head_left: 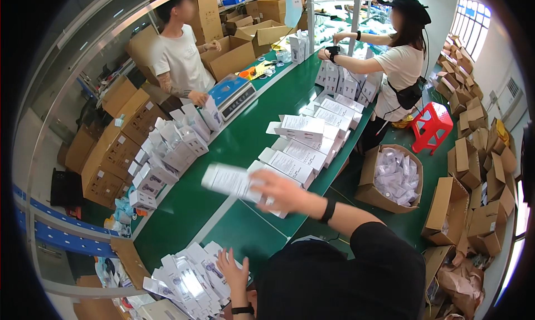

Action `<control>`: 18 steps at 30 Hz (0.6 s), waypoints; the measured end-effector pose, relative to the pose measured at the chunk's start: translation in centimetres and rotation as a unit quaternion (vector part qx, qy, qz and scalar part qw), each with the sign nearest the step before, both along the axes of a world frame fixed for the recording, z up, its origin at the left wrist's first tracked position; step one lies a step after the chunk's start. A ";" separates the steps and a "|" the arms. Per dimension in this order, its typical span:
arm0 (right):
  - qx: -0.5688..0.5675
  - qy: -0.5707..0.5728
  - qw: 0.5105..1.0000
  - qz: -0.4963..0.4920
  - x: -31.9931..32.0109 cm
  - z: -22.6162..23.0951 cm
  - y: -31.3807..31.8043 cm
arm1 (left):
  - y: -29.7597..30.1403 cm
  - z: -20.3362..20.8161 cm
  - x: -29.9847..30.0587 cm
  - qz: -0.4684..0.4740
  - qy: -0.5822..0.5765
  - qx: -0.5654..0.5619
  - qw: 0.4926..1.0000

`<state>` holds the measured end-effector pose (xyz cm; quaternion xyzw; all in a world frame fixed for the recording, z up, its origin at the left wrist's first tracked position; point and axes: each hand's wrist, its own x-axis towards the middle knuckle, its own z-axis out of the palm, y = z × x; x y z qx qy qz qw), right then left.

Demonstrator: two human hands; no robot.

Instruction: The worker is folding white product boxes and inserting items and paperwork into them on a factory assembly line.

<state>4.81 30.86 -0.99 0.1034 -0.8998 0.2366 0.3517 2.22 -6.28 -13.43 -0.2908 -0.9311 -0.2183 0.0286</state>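
My right hand (278, 192) grips a white printed carton (225, 179) above the green table. Both are smeared by motion, and the carton points to the left. My left hand (233, 271) is open, its fingers spread against the near end of a pile of white cartons (192, 278). Those cartons lie tilted and overlapping, with a purple-toned picture on several. Just beyond my right hand lies a row of white cartons (290, 161) with open end flaps, running along the table's right side.
Across the green table (184, 206), upright cartons (167, 153) line the far edge beside a scale (231, 94). One co-worker (181, 58) stands there; another (398, 64) works at the right. A box of bagged parts (359, 181) and a red stool (432, 125) stand on the floor.
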 end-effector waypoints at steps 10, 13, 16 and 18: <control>0.059 -0.116 0.956 -0.264 1.6 -5.9 9.6 | -6.5 -6.9 4.2 -0.005 -0.044 -0.200 0.979; 0.073 -0.096 0.931 -0.344 1.3 -6.6 7.4 | -6.8 -6.5 4.9 -0.016 -0.057 -0.200 0.978; 0.080 -0.092 0.919 -0.375 1.1 -7.9 6.6 | -6.6 -4.6 4.2 -0.024 -0.085 -0.195 0.977; 0.081 -0.091 0.915 -0.384 1.4 -8.4 6.6 | -7.3 -3.2 3.9 -0.038 -0.106 -0.106 0.988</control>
